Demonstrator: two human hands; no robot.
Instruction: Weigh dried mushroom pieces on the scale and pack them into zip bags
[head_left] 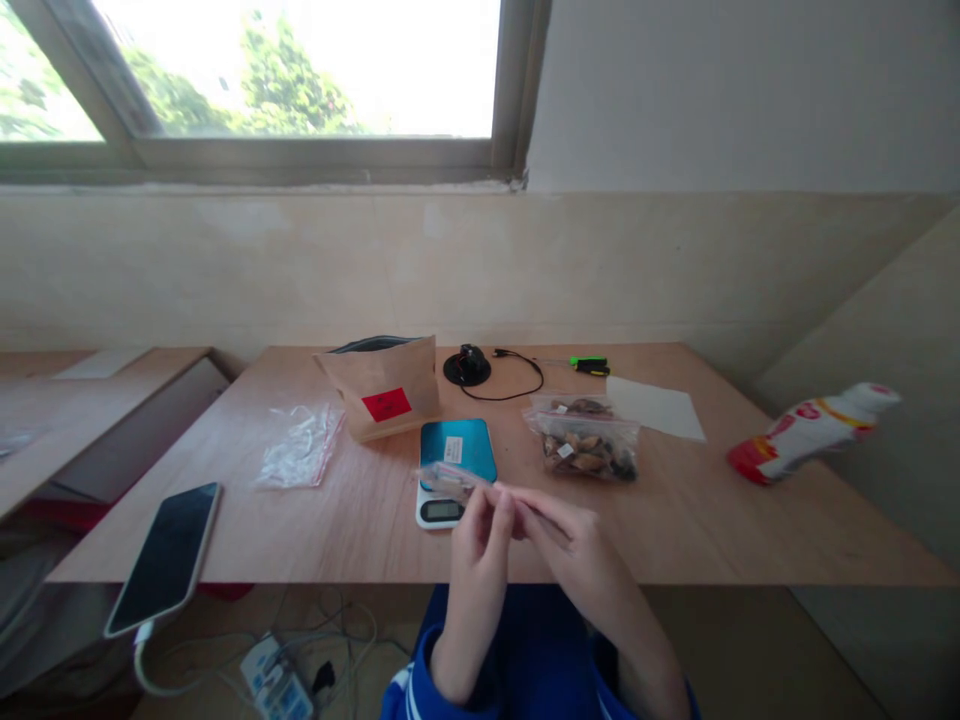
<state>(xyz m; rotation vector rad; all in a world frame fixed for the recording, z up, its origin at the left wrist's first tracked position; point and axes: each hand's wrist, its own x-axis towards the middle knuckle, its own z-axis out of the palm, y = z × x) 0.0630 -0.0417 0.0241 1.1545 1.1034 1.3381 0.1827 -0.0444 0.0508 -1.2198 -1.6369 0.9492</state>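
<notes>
Both my hands meet just in front of a small kitchen scale (441, 513) with a blue top. My left hand (486, 535) and my right hand (564, 525) are closed, fingers pinched together on a clear plastic bag (448, 481). The bag sticks out to the left, over the scale's top and partly across it. What is inside it is too blurred to make out. Right of the scale lie zip bags (589, 450) filled with brown dried pieces, each with a small white label. A brown paper pouch (397, 390) with a red label stands open behind the scale.
Clear empty-looking zip bags (300, 447) lie at left. A phone (166, 555) on a white cable overhangs the front edge. At the back are a black round stand (467, 367) with a cable and screwdrivers (590, 364). Paper (656, 405) and a bottle (810, 432) are at right.
</notes>
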